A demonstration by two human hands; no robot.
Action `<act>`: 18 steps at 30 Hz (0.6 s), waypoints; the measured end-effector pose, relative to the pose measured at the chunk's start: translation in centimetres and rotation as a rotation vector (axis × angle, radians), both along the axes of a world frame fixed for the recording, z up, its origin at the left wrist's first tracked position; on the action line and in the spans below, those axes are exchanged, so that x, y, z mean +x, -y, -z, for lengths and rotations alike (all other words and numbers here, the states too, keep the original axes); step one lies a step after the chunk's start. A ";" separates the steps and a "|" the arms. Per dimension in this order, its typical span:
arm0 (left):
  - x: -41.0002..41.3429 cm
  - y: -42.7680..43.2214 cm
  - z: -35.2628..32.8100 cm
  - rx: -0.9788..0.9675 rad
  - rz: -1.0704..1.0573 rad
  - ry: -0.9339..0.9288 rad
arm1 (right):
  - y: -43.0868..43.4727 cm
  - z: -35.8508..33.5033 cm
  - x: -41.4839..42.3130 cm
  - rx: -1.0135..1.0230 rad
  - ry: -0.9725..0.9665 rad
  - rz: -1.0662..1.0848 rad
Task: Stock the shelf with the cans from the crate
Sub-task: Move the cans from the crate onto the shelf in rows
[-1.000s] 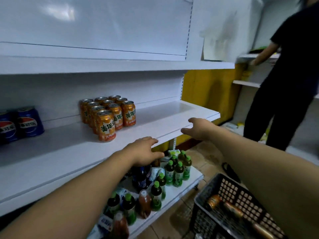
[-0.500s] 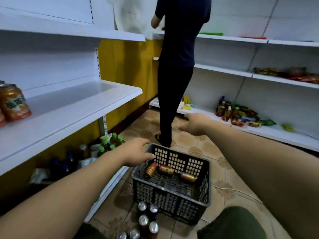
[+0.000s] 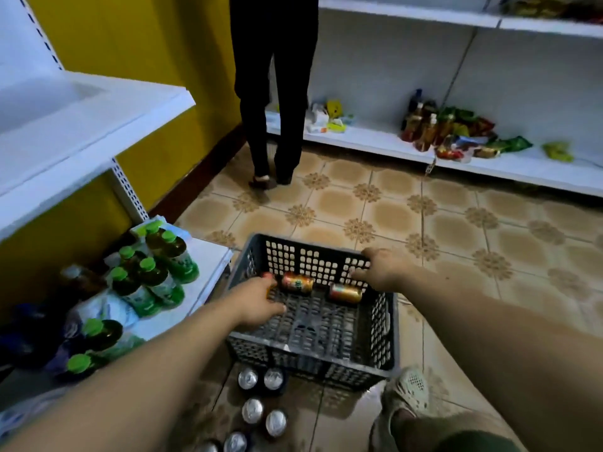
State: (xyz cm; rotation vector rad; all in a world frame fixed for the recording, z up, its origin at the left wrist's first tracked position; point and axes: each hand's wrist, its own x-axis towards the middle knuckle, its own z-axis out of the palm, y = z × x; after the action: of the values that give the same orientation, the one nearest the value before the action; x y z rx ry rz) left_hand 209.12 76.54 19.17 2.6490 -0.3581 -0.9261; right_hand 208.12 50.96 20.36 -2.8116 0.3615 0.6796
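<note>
Your crate [image 3: 310,352] is dark plastic lattice, square-holed on its walls and slotted on its floor, and it stands on glossy patterned tile [image 3: 456,230]. Three orange cans lie on their sides along its far wall. The middle can [image 3: 297,282] and right can [image 3: 346,292] show plainly. The third can [image 3: 269,289] is almost wholly covered by your left hand [image 3: 257,301], with only a sliver of orange beside the knuckles. That hand's fingers curve down over it, but you cannot tell whether they grip. Your right hand [image 3: 383,269] hangs at the far right corner, just above the right can, fingers loose and holding nothing. The smooth white metal shelf [image 3: 81,125] is on your left, cut off by the frame edge. Round silver can tops [image 3: 251,378] stand on the floor before the crate, blurred.
</note>
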 end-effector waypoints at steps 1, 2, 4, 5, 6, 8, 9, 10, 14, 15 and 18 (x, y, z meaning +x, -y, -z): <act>1.5 0.9 1.7 -0.001 -0.011 -0.024 | 0.7 1.6 1.3 0.017 -0.021 0.014; 2.9 1.7 3.4 0.003 -0.022 -0.044 | 1.4 3.3 2.5 0.040 -0.044 0.026; 5.3 3.4 6.8 -0.002 -0.039 -0.087 | 2.6 6.8 4.7 0.076 -0.085 0.044; 6.5 4.4 8.7 -0.007 -0.046 -0.109 | 3.3 8.7 5.8 0.089 -0.096 0.056; 7.5 5.4 10.8 -0.015 -0.054 -0.134 | 3.9 10.7 6.8 0.109 -0.101 0.074; 8.9 7.2 14.5 -0.028 -0.036 -0.172 | 4.7 14.5 8.4 0.130 -0.098 0.101; 9.5 8.2 16.7 -0.028 -0.004 -0.188 | 5.2 16.7 9.1 0.131 -0.108 0.115; 10.1 9.0 18.7 -0.023 0.036 -0.196 | 5.6 18.8 9.9 0.130 -0.123 0.130; 11.6 11.5 26.0 -0.009 0.125 -0.238 | 7.0 27.2 12.0 0.151 -0.190 0.201; 12.0 11.9 27.5 -0.001 0.128 -0.250 | 7.3 29.0 12.4 0.166 -0.197 0.231; 13.5 12.7 31.6 0.003 0.140 -0.274 | 8.0 34.1 13.4 0.228 -0.194 0.368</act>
State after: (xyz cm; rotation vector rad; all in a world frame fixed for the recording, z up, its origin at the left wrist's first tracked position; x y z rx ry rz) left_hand 222.58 63.83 -12.38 2.4788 -0.4783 -1.3141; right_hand 221.51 42.98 -13.72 -2.3814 0.7599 0.8461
